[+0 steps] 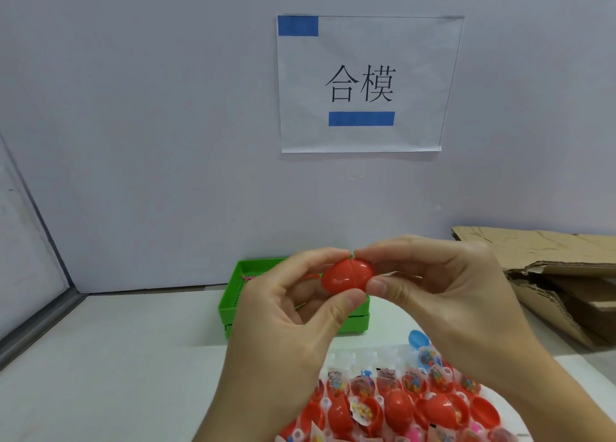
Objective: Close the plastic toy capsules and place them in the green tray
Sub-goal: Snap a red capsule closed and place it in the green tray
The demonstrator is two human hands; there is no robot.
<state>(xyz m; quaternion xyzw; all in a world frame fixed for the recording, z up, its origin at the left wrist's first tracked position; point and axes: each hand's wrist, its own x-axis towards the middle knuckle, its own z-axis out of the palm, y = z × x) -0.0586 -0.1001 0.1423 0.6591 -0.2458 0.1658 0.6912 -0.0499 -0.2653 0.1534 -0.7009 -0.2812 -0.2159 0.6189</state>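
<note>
I hold a red toy capsule [347, 276] up in front of me with both hands, above the worktop [116, 358] and just in front of the green tray [230, 303]. My left hand [286, 311] has its fingers [346, 300] curled round the capsule's left half, thumb under it and forefinger over the top. My right hand [456, 295] pinches the right half the same way, thumb below and forefinger above, so the tips of both hands nearly meet at the seam. The two halves sit together with a thin line showing between them, and a bit of green string pokes out at the top of the seam.

The green tray stands on the worktop against the back wall, partly hidden by my hands; something small and pink lies inside near its far left corner. Nearer me, at the bottom of the view, lies a heap of open red capsule halves [400, 405] with small packets of coloured beads among them, and one blue capsule half [418, 338] at the heap's far edge. Torn cardboard [563, 275] lies to the right. A paper sign [363, 85] hangs on the wall.
</note>
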